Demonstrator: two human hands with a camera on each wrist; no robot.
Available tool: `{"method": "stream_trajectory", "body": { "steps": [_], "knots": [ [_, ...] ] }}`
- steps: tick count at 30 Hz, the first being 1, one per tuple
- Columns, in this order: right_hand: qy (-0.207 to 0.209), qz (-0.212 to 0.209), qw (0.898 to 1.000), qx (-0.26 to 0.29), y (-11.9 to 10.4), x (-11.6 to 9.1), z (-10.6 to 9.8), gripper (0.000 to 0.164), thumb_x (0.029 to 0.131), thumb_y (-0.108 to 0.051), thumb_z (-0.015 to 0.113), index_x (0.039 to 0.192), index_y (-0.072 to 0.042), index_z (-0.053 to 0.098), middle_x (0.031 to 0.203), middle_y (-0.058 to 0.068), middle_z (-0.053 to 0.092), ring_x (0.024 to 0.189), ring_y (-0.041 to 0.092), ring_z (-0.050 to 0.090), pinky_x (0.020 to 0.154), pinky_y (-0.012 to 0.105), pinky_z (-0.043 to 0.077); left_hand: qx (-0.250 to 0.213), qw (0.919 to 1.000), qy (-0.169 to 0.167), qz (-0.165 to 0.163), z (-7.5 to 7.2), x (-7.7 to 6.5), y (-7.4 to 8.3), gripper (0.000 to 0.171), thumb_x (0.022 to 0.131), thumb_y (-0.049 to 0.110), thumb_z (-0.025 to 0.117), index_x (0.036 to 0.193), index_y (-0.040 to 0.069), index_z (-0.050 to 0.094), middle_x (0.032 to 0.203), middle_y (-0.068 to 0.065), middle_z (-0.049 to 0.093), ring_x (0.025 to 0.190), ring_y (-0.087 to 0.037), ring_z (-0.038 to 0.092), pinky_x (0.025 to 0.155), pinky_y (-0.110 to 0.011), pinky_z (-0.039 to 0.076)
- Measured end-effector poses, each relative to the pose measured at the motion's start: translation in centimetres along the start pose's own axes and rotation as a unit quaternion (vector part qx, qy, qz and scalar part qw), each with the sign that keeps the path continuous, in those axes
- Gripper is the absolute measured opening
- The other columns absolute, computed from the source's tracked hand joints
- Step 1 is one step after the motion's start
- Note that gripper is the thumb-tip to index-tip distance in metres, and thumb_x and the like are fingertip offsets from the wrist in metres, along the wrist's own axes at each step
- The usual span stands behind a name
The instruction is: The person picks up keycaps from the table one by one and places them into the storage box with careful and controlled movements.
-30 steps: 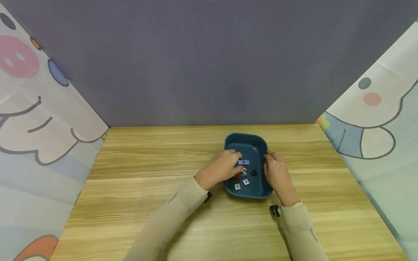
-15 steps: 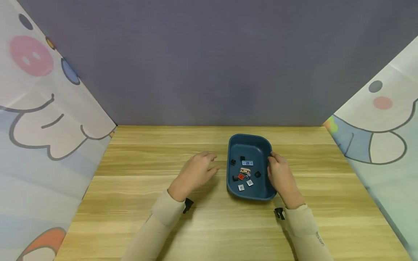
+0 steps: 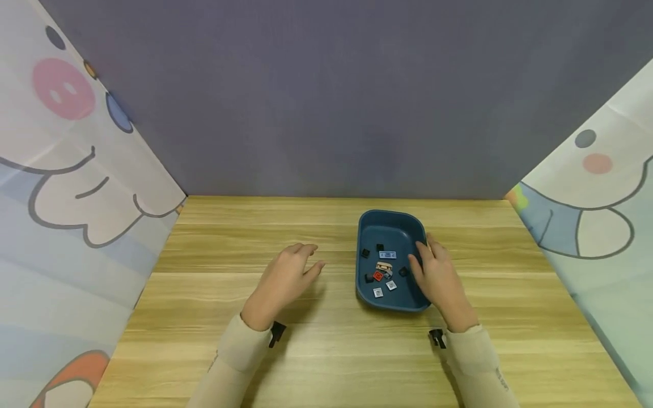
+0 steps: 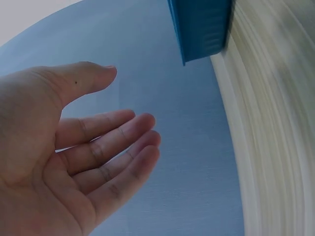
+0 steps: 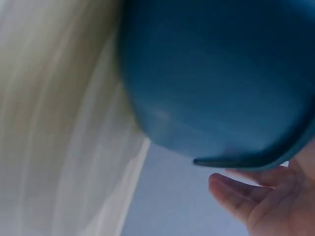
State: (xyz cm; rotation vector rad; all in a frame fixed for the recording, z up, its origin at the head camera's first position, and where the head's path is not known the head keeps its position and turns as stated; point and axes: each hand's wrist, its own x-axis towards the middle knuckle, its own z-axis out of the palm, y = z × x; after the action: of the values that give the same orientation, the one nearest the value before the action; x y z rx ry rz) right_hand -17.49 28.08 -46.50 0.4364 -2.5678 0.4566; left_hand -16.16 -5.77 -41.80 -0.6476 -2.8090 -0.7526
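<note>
A dark blue plastic tray (image 3: 367,226) stands on the wooden table, right of the middle. Inside it lie small square tiles: several black ones, two white tiles (image 3: 391,285), a red tile (image 3: 378,276), a light blue oblong piece (image 3: 388,255) and a beige piece (image 3: 384,265). My left hand (image 3: 279,281) hovers left of the tray, fingers relaxed, nothing held; its bare palm shows in the left wrist view. Over the tray's right rim is my right hand (image 3: 440,280), fingers spread and loose. Whether it touches the rim I cannot tell.
The wooden table (image 3: 214,283) extends around the tray. A grey panel (image 3: 331,102) rises behind it. Cartoon-printed sheets hang at the left and right sides. Black straps or mounts (image 3: 277,333) show at both wrists.
My left hand has drawn out of the tray and moved left, away from it. My right hand has loosened from the tray's right rim and spread its fingers.
</note>
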Motion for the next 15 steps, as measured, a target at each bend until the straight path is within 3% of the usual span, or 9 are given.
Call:
{"method": "stream_trajectory", "body": {
  "steps": [4,8,12,15],
  "knots": [
    [-0.003,-0.037,0.999,-0.005,-1.0,0.1,-0.2,0.048,0.09,-0.015,0.075,0.124,0.016,0.06,0.133,0.038,0.05,0.117,0.056,0.051,0.094,0.063,0.045,0.028,0.9993,0.017,0.017,-0.1,-0.2,0.0,0.044,0.097,0.029,0.068,0.128,-0.003,0.063,0.121,-0.019,0.066,0.111,-0.035,0.063,0.089,-0.043,0.054],
    [-0.041,-0.043,0.998,-0.004,-2.6,0.0,-0.8,0.057,0.092,-0.021,0.072,0.135,0.012,0.053,0.141,0.036,0.046,0.125,0.055,0.046,0.099,0.064,0.04,0.06,0.9968,0.037,0.037,0.1,-0.8,0.1,0.05,0.097,0.031,0.068,0.132,-0.004,0.06,0.125,-0.021,0.063,0.116,-0.036,0.06,0.096,-0.044,0.05],
    [-0.064,-0.058,0.996,-0.001,-3.9,-0.2,-0.9,0.065,0.095,-0.032,0.069,0.142,0.008,0.048,0.146,0.033,0.041,0.132,0.054,0.039,0.103,0.065,0.036,0.083,0.9956,0.019,0.04,0.4,-1.1,0.4,0.062,0.098,0.039,0.065,0.142,-0.004,0.051,0.136,-0.023,0.056,0.128,-0.039,0.051,0.108,-0.047,0.039],
    [-0.076,-0.076,0.994,-0.009,-4.9,-0.4,-0.9,0.072,0.099,-0.049,0.057,0.146,0.005,0.045,0.15,0.03,0.037,0.136,0.052,0.034,0.105,0.065,0.034,0.083,0.996,-0.013,0.029,0.7,-1.3,0.7,0.072,0.099,0.047,0.06,0.149,-0.001,0.042,0.147,-0.024,0.046,0.137,-0.042,0.039,0.113,-0.051,0.03]
  ]
}}
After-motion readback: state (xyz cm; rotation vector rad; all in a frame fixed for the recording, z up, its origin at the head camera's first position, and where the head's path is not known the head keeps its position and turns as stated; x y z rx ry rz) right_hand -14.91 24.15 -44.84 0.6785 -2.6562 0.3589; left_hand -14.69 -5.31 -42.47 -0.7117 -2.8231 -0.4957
